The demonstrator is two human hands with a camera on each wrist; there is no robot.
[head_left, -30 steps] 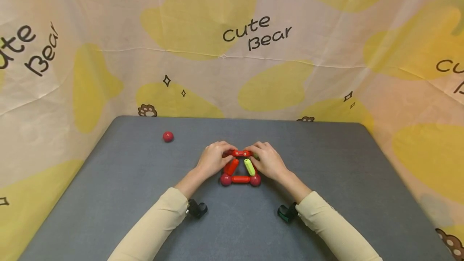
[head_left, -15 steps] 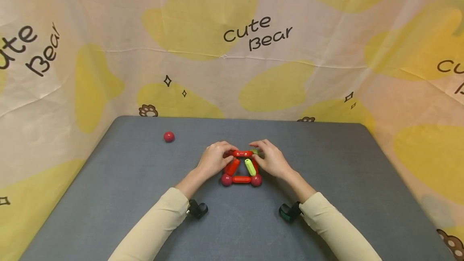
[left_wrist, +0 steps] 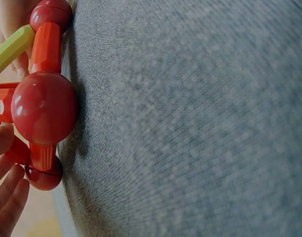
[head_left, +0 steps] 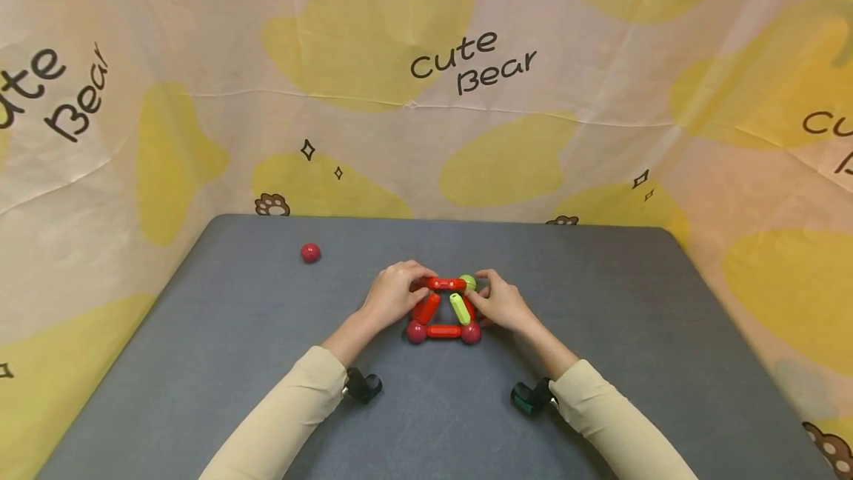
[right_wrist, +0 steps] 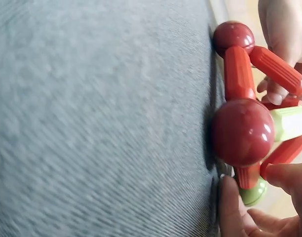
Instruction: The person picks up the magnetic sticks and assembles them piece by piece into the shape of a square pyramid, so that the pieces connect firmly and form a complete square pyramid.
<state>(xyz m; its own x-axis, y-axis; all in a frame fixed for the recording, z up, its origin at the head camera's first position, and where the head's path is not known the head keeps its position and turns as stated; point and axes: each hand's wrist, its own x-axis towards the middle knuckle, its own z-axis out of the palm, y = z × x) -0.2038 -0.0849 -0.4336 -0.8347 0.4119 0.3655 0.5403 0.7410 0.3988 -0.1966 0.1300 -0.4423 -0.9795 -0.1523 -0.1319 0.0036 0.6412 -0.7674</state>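
Note:
A frame of red magnetic rods, such as the front rod (head_left: 443, 331), joins dark red balls, including the near left ball (head_left: 417, 332). My left hand (head_left: 393, 291) pinches the back red rod (head_left: 446, 284) near its left end, hiding that corner. A green ball (head_left: 469, 282) sits at the far right corner. My right hand (head_left: 503, 302) is beside it, fingers spread. In the right wrist view, the thumb (right_wrist: 284, 173) meets a red rod's end, and a finger lies by the green ball (right_wrist: 253, 192). A lime rod (head_left: 460, 309) slants up from the near right ball (head_left: 470, 332).
A loose red ball (head_left: 310, 252) lies at the back left of the grey table (head_left: 600, 295). A patterned cloth (head_left: 506, 154) hangs behind and along the sides. Black wrist cameras, one at the left (head_left: 363, 385), sit under the forearms.
My right hand has drawn back and spread its fingers, uncovering the green ball at the far right corner. The left hand holds its place, and the frame has hardly moved.

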